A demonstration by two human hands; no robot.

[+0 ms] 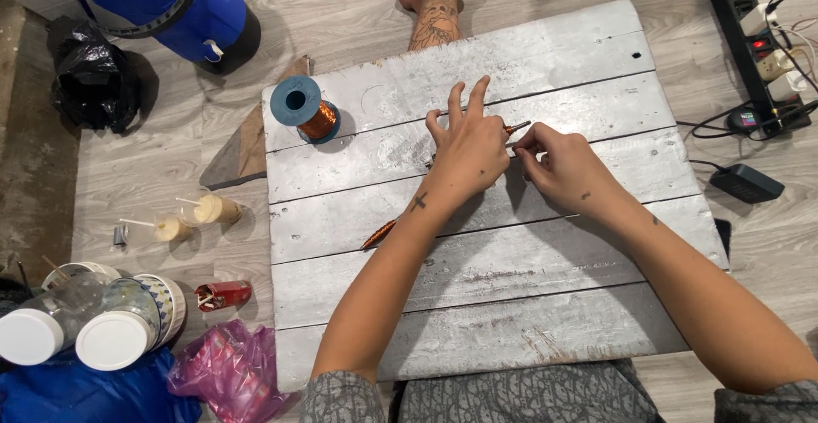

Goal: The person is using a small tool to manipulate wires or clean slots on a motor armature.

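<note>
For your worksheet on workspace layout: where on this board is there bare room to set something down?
The white plank board is bare along its near planks, between the forearms and the lap, and at its far right corner. It is crowded mid-board around both hands, the copper-wound rod, and the blue spool.

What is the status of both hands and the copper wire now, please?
Left hand pinching copper-wound rod, two fingers raised. Right hand gripping its tip end. Rod lies on grey board. Wire spool stands apart, nothing in the way.

Slender copper-wire-wound rod, long and thin, lying diagonally across the middle planks of the grey painted wooden board; lower end points toward the left edge, upper end toward the far right corner, mid-section hidden.
</note>
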